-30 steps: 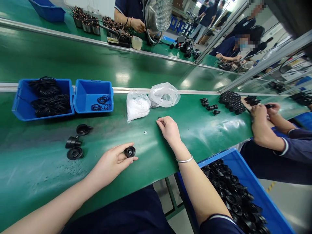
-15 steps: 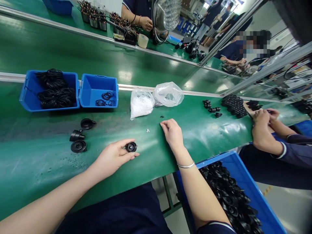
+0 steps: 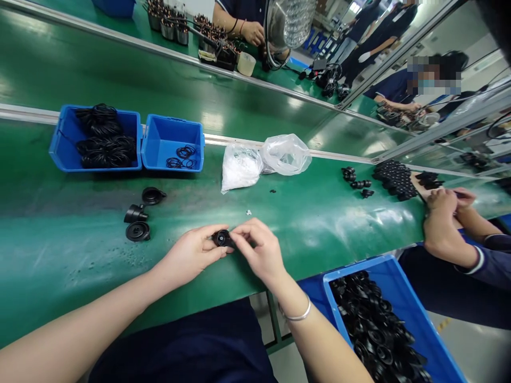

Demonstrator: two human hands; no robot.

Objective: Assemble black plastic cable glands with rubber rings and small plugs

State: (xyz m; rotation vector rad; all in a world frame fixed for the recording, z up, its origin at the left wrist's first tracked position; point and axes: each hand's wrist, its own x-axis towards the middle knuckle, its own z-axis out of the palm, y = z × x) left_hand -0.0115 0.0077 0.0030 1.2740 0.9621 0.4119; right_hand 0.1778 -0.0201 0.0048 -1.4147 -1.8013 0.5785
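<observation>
Green assembly belt, a black rubber part gripped between left hand and right hand

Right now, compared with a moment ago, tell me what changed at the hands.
The right hand has moved left across the belt and taken hold of the black part that the left hand was already holding, so both hands are on it. The three black parts beside them stayed where they were.
</observation>
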